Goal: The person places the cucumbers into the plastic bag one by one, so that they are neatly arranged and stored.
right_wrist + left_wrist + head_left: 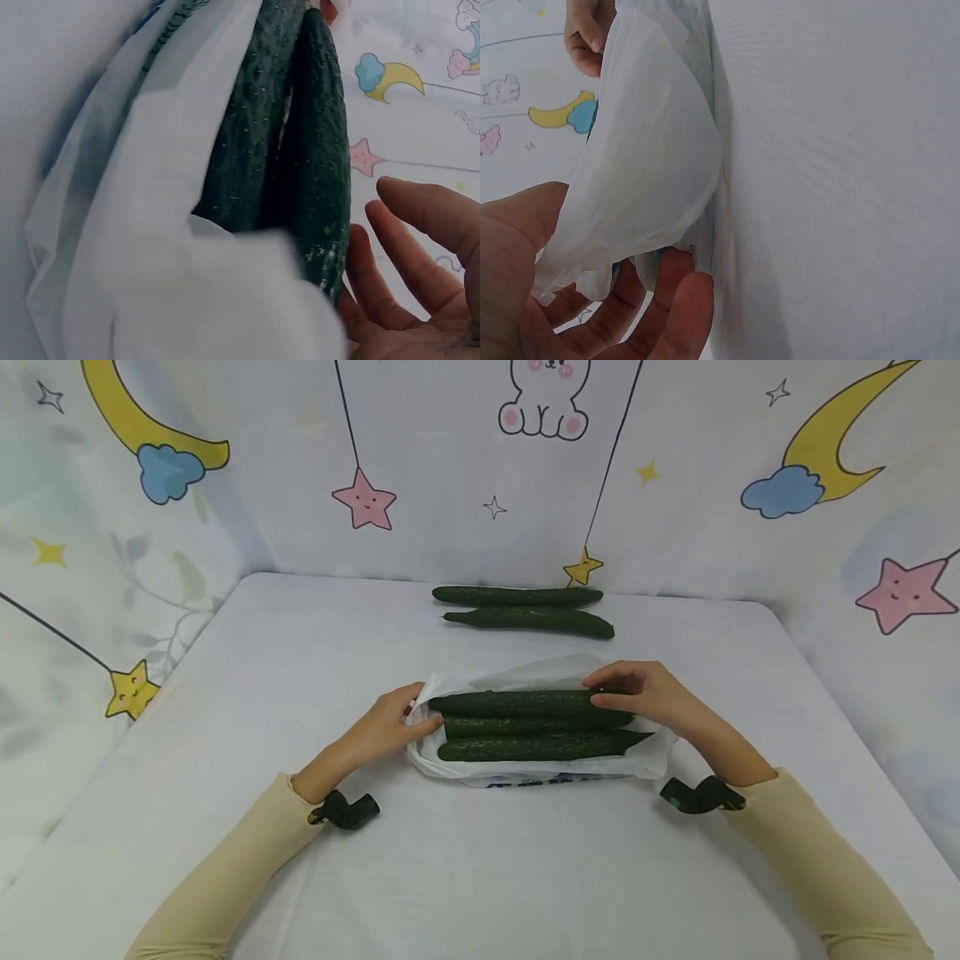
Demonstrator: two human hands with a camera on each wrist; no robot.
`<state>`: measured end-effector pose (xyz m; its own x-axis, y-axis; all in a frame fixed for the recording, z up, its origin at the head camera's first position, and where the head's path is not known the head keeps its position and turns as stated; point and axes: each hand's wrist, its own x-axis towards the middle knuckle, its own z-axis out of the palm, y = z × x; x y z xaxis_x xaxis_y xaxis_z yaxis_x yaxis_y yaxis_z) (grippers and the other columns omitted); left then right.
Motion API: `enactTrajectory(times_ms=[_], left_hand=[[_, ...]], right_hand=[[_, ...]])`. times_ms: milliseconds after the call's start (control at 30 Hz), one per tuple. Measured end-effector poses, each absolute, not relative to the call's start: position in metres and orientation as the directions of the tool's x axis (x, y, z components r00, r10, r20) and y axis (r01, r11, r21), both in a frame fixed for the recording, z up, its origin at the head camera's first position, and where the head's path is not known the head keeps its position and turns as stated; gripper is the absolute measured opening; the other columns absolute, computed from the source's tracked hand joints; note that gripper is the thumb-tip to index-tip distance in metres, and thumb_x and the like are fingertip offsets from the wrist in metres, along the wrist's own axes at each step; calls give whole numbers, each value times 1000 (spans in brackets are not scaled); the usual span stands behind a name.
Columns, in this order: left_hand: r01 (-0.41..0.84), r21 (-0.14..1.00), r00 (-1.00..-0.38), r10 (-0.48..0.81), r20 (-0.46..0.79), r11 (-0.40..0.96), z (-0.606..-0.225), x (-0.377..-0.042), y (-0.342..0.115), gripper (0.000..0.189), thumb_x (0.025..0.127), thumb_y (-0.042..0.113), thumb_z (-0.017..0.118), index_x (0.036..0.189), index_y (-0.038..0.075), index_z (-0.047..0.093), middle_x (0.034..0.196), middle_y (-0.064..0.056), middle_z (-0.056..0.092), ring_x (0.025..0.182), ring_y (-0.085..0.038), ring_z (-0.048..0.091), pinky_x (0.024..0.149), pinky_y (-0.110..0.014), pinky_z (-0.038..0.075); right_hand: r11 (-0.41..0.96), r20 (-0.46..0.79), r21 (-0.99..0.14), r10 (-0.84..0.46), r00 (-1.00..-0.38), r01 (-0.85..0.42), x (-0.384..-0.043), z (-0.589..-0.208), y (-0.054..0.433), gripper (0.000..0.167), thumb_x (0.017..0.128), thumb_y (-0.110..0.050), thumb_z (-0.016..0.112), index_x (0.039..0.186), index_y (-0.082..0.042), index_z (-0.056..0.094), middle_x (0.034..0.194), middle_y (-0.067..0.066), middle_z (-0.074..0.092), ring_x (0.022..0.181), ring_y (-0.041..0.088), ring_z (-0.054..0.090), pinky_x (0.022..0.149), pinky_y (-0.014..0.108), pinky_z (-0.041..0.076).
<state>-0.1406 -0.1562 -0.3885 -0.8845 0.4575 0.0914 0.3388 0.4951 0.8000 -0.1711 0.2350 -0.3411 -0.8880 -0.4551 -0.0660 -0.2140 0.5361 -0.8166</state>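
Observation:
A white plastic bag (450, 768) lies on its side, opened out lengthwise, with three dark green cucumbers (540, 747) side by side in it. At the bag's left end, my left hand (378, 727) holds the rim, thumb over the edge and fingers on the outer side. The left wrist view shows the thin plastic (641, 142) between thumb and curled fingers. My right hand (663, 702) is over the right end of the farthest cucumber (517, 702), thumb and fingers spread apart. In the right wrist view, its fingers are loosely bent beside a bumpy cucumber (319, 150).
Two more cucumbers (528, 620) lie parallel at the table's back edge, behind the bag. A white cloth covers the table (480, 877). Behind it hangs a patterned backdrop (450, 460) with moons and stars. Dark devices (348, 810) are strapped at both wrists.

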Motion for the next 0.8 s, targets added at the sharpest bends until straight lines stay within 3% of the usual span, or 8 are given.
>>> enactTrajectory(times_ms=[133, 333, 800], left_hand=[[332, 800, -888, 453, 85, 501, -388, -140, -156, 48, 94, 19, 65, 137, 5, 51, 130, -13, 58, 101, -26, 55, 82, -41, 46], [326, 806, -886, 457, 78, 494, -389, -141, -155, 44, 94, 19, 65, 134, 6, 53, 125, -12, 60, 100, -26, 56, 81, -40, 46], [328, 814, -882, 464, 82, 479, -386, -140, -156, 35, 94, 18, 65, 126, 5, 57, 114, -10, 62, 91, -22, 55, 76, -37, 46]], right_hand=[[485, -44, -852, -445, -894, -199, -169, -338, 235, 32, 93, -17, 69, 119, 1, 64, 114, 2, 66, 100, 3, 63, 84, 19, 50], [403, -10, -895, -446, -895, -191, -164, -334, 233, 27, 95, -15, 66, 116, 1, 65, 107, -8, 68, 101, 6, 64, 85, 20, 50], [376, 32, -891, -504, -863, -253, -170, -321, 228, 21, 96, -12, 63, 114, -1, 66, 106, -6, 68, 99, 11, 64, 85, 21, 51]])
